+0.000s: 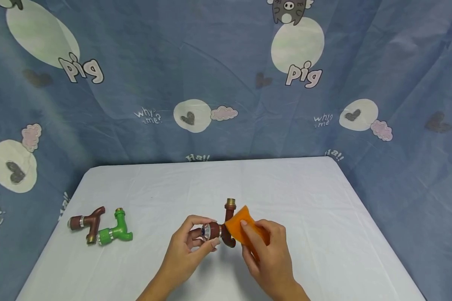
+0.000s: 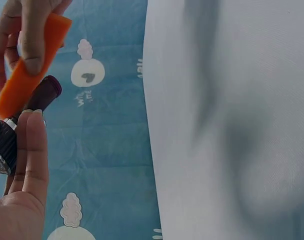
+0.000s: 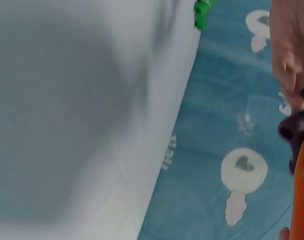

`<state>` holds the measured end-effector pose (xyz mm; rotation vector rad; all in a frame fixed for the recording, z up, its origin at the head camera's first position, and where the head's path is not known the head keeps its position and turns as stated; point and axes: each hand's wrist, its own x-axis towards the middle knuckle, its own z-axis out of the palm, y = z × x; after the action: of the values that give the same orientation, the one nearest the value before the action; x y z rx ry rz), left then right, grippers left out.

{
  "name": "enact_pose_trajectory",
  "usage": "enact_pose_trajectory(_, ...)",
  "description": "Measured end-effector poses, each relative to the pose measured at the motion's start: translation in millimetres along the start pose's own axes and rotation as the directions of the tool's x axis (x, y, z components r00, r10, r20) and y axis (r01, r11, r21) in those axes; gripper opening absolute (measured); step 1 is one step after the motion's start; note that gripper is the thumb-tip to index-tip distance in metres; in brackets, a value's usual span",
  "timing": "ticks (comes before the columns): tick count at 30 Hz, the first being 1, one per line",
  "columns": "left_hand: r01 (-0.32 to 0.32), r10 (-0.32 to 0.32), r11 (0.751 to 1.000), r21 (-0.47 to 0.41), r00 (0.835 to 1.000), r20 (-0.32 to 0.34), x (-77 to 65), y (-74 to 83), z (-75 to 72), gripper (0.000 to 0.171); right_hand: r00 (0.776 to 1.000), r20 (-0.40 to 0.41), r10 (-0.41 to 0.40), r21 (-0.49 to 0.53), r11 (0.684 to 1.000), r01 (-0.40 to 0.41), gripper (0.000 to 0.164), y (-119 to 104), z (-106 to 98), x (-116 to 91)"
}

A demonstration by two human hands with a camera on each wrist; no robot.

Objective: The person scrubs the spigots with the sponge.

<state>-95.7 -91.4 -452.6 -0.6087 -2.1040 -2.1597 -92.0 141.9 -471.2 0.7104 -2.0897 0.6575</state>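
Observation:
A brown tap (image 1: 229, 214) with a brass threaded end is held up over the white table, its knob gripped between the thumb and fingers of my left hand (image 1: 184, 246). My right hand (image 1: 269, 255) pinches an orange sponge-like cloth (image 1: 238, 223) and holds it against the tap's body, covering part of it. In the left wrist view the orange cloth (image 2: 29, 75) lies along the tap's dark spout (image 2: 44, 92), above the left fingers. At the right edge of the right wrist view, the tap (image 3: 294, 130) and cloth (image 3: 303, 195) are partly cut off.
On the left of the white table (image 1: 165, 188) lie a second brown tap (image 1: 94, 221) and a green tap (image 1: 120, 230), close together. A blue printed curtain (image 1: 226, 83) hangs behind the table and along its sides.

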Motion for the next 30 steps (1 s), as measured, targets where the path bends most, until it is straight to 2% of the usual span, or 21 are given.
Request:
enact_pose_trajectory(8, 0.018, -0.016, 0.998, -0.062, 0.999, 0.031, -0.8, 0.0, -1.4, 0.042, 0.994, -0.025, 0.103, -0.014, 0.995, -0.103, 0.041, 11, -6, -1)
enact_pose_trajectory(13, 0.007, -0.002, 0.998, -0.059, 0.997, 0.072, -2.0, -0.9, 1.0, 0.043, 0.992, -0.075, 0.104, 0.078, 0.992, -0.098, 0.041, 8, -6, 5)
enact_pose_trajectory(17, -0.008, 0.012, 0.999, -0.043, 0.995, 0.097, -3.0, -2.1, 4.5, 0.041, 0.992, -0.082, 0.095, 0.082, 0.993, -0.088, 0.041, 6, -5, 7)
enact_pose_trajectory(24, -0.048, 0.053, 0.997, -0.058, 0.995, 0.085, -1.3, -3.2, 2.3, 0.038, 0.99, -0.082, 0.112, 0.028, 0.994, -0.11, 0.04, 15, -7, 2)
enact_pose_trajectory(30, -0.061, 0.065, 0.996, -0.057, 0.996, 0.063, 0.8, -4.2, 0.9, 0.036, 0.988, -0.093, 0.123, 0.077, 0.99, -0.116, 0.041, 13, -8, 1)
